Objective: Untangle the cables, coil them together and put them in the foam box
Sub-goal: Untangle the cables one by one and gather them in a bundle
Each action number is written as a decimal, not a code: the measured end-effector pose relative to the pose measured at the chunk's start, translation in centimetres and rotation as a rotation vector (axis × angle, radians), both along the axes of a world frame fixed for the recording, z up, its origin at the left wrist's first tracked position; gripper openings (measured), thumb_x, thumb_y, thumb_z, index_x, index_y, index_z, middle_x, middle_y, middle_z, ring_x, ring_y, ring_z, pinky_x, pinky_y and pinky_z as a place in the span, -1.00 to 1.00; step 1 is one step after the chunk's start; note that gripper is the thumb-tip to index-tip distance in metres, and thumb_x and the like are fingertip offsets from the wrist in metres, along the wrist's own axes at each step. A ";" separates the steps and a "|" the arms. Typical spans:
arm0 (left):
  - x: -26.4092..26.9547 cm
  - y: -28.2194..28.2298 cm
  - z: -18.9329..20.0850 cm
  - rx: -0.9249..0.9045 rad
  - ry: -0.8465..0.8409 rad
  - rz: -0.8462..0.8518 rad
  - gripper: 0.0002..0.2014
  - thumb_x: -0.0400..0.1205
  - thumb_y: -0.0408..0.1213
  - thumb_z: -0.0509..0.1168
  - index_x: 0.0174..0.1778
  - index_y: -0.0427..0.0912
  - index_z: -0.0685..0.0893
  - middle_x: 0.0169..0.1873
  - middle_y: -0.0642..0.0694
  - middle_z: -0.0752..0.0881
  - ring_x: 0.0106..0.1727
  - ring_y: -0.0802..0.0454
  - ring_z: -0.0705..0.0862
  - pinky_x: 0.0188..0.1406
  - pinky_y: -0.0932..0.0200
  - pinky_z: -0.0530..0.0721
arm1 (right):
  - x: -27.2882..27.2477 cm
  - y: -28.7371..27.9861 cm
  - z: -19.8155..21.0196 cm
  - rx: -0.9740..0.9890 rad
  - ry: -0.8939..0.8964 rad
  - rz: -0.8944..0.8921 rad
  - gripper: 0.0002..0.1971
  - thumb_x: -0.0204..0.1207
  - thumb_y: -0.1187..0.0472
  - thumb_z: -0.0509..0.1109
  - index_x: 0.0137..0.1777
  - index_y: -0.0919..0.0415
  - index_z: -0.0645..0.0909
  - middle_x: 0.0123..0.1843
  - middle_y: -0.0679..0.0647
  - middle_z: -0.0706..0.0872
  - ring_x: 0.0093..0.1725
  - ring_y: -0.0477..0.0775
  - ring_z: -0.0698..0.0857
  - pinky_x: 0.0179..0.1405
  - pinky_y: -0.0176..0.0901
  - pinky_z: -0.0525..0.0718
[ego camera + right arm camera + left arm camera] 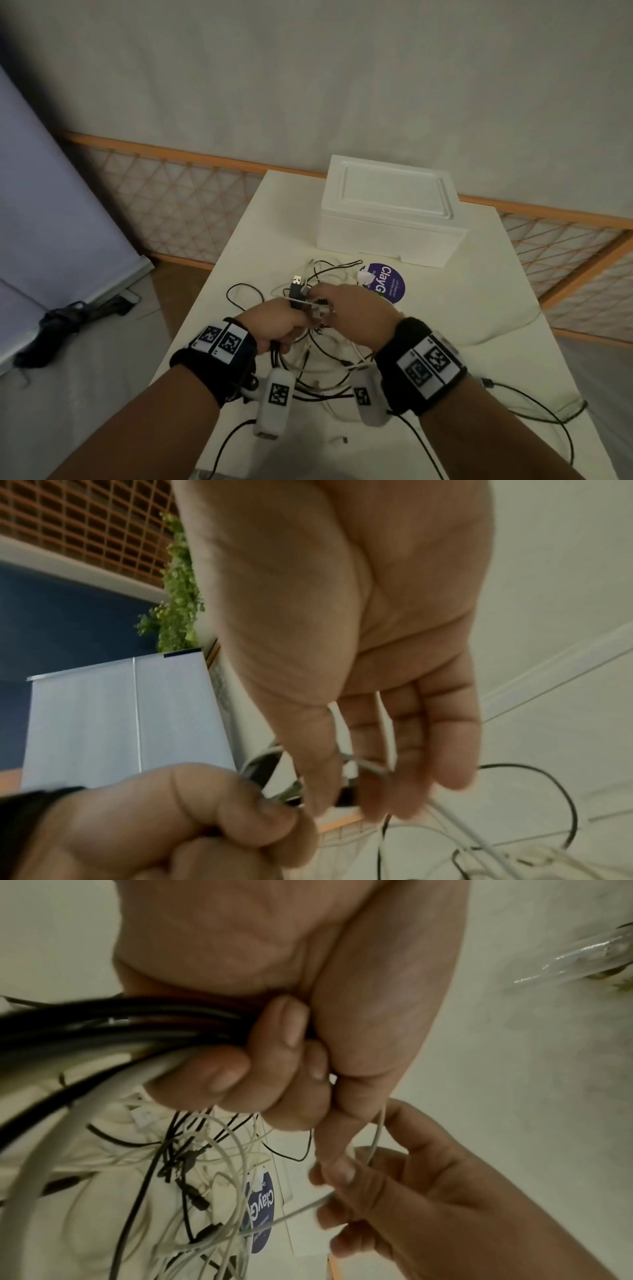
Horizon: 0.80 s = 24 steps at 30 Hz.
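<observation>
A: Largest item first?
B: Cream-white rectangular table [445,308], set before a pale wall with an orange-framed lattice panel [178,198] along its base.

A: Next down?
B: White rectangular foam box [390,212], lid seated, at the far middle of the table. Nothing of the cables in it or touching it; nearest loops lie just in front of its near edge.

A: Then?
B: Tangle of thin black and white cables [325,370], spread over the near half of the table, partly lifted between both hands. Several strands trail off toward the near right edge. One black USB plug [295,286] sticks up just beyond the left knuckles.

A: Other flat item?
B: Round purple sticker with white "Clay" lettering [388,282], flat on the table between box and tangle, partly crossed by white strands.

A: Left hand?
B: Left hand [279,323] fisted, fingers curled tight round a bundle of thick black and grey-white cables [103,1031], seen clearly in the left wrist view. Thumb and index also pressed on a thin white strand [377,1129].

A: Right hand?
B: Right hand [356,313] just beside the left, nearly touching. Thumb and fingertips pinching that thin white strand [369,767]; remaining fingers loosely extended. Blurred in the right wrist view.

A: Smallest?
B: Black wrist straps with square printed markers [224,341] on both wrists.
</observation>
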<state>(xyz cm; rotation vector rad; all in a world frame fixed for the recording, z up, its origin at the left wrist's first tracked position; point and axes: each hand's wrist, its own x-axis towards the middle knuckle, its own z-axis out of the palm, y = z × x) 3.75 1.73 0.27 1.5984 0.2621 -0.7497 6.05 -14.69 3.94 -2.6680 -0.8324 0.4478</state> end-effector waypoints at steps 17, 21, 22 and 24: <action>-0.6 -2.3 1.4 -0.040 -0.130 -0.074 -0.77 0.72 -0.22 0.20 -0.12 -0.31 0.62 -0.59 -0.07 0.63 -0.45 -0.03 0.51 -0.42 0.16 0.48 | 0.8 0.0 0.2 0.457 0.012 -0.028 -0.47 0.65 -0.07 0.23 0.56 0.13 0.38 0.55 0.06 0.44 0.53 -0.03 0.39 0.54 -0.14 0.31; -1.0 -3.4 2.8 0.030 -0.167 -0.283 -0.81 0.67 -0.53 0.20 -0.07 -0.54 0.71 -0.34 -0.02 0.77 -0.28 0.24 0.71 -0.21 0.43 0.63 | 0.0 1.8 -0.5 0.615 -0.010 -0.003 -0.79 0.54 0.14 0.42 0.13 0.14 0.72 0.19 -0.03 0.73 0.19 -0.19 0.62 0.22 -0.31 0.49; -1.0 -3.4 2.6 0.067 -0.189 -0.270 -0.78 0.69 -0.52 0.19 0.12 -0.57 0.67 -0.13 -0.02 0.76 -0.13 0.30 0.70 -0.11 0.53 0.58 | -0.2 1.9 -0.2 0.647 0.007 -0.015 -0.86 0.48 0.23 0.48 0.02 0.15 0.74 0.03 -0.06 0.76 0.04 -0.20 0.66 0.10 -0.29 0.57; -1.0 -3.3 2.1 0.059 -0.255 -0.219 -0.81 0.69 -0.54 0.20 0.14 -0.51 0.66 -0.05 -0.01 0.72 -0.02 0.17 0.72 -0.10 0.48 0.60 | -0.6 2.3 0.2 0.715 0.018 -0.037 -0.84 0.38 0.34 0.54 -0.07 0.14 0.73 -0.13 -0.03 0.77 -0.11 -0.13 0.71 0.02 -0.16 0.66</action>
